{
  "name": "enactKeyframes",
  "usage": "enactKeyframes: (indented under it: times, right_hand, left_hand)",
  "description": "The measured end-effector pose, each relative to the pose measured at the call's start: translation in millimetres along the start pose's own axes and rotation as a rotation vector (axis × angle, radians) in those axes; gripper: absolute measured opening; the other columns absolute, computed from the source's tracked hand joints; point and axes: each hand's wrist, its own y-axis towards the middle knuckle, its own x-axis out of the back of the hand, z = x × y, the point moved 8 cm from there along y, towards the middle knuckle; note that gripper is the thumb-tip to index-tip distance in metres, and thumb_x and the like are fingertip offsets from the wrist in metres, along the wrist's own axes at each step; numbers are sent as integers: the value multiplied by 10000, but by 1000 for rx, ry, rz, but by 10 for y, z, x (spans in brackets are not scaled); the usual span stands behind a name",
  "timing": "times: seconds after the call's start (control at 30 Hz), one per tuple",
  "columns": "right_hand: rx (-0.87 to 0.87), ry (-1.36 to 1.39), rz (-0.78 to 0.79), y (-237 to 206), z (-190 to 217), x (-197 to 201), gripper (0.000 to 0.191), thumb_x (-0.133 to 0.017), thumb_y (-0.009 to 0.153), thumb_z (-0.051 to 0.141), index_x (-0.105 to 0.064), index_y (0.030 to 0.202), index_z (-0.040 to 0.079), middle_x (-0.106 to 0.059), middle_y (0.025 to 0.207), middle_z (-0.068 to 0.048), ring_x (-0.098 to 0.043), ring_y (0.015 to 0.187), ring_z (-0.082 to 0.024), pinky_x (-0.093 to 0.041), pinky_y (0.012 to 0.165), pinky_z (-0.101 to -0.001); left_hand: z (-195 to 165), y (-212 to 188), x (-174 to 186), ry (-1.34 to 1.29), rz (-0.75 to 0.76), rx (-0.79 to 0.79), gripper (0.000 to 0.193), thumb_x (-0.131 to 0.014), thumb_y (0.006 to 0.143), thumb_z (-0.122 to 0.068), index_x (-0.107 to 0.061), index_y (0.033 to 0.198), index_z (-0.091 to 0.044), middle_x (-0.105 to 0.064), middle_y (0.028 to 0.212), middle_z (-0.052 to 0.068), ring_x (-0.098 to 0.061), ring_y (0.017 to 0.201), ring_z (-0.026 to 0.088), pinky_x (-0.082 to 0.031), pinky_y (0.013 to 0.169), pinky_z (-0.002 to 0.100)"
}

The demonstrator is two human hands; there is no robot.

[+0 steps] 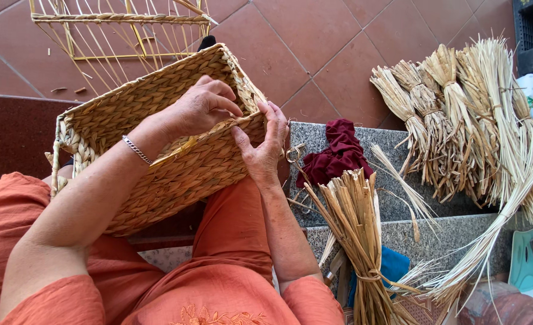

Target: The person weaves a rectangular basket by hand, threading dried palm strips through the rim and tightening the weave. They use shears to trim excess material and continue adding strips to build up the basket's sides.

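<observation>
A woven straw basket (176, 174) rests tilted on my lap, its opening facing away from me. My left hand (200, 108) reaches over the rim and pinches a straw strand (233, 123) at the basket's right corner. My right hand (263, 147) presses against the outside of that same corner, its fingers gripping the strand and the rim. A thin bracelet (137, 150) sits on my left wrist. I wear orange clothes.
Tied straw bundles (453, 114) lie on a grey stone step (399, 204) at the right, and another bundle (356, 235) leans near my right knee. A maroon cloth (338, 153) sits beside scissors (293, 153). A wire basket frame (122, 30) stands on the tiled floor ahead.
</observation>
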Motion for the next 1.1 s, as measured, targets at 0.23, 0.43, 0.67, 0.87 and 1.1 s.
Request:
enactKeyframes:
  times: [0.23, 0.43, 0.67, 0.87, 1.1]
  right_hand:
    - [-17, 15, -3, 3, 17, -19, 739, -859, 840, 203, -473, 1466, 143, -414, 1511, -134, -378, 1410, -312, -346, 1210, -468]
    - [-24, -5, -39, 2, 39, -25, 728, -829, 783, 120, -475, 1419, 134, -423, 1466, -127, -383, 1378, -301, -344, 1196, -468]
    - [-62, -5, -17, 0, 11, -58, 753, -784, 772, 74, -440, 1436, 157, -403, 1458, -117, -366, 1369, -291, -366, 1185, -464]
    - [-39, 99, -35, -58, 19, -41, 711, -784, 829, 76, -410, 1429, 152, -377, 1512, -139, -363, 1427, -304, -345, 1225, -478]
    - [4, 111, -24, -92, 13, -44, 314, -806, 882, 90, -562, 1076, 127, -328, 1588, -184, -384, 1462, -328, -373, 1213, -466]
  left_hand:
    - [95, 29, -162, 58, 196, 81, 145, -823, 830, -141, -827, 973, -162, -717, 959, 89, -692, 914, 270, -560, 797, 405]
    - [312, 27, -204, -135, 264, 370, 171, -793, 840, -139, -784, 1008, -108, -778, 926, 86, -758, 837, 227, -591, 786, 352]
    - [357, 25, -286, -403, 309, 496, 172, -787, 860, -95, -769, 1022, -39, -777, 896, 68, -724, 823, 180, -593, 729, 332]
    - [483, -43, -373, -809, 366, 755, 173, -810, 813, -40, -765, 968, 21, -753, 823, 116, -713, 692, 163, -614, 605, 281]
    - [457, 23, -464, -555, 558, 699, 155, -805, 828, -81, -800, 951, 13, -733, 803, 108, -652, 714, 166, -550, 625, 307]
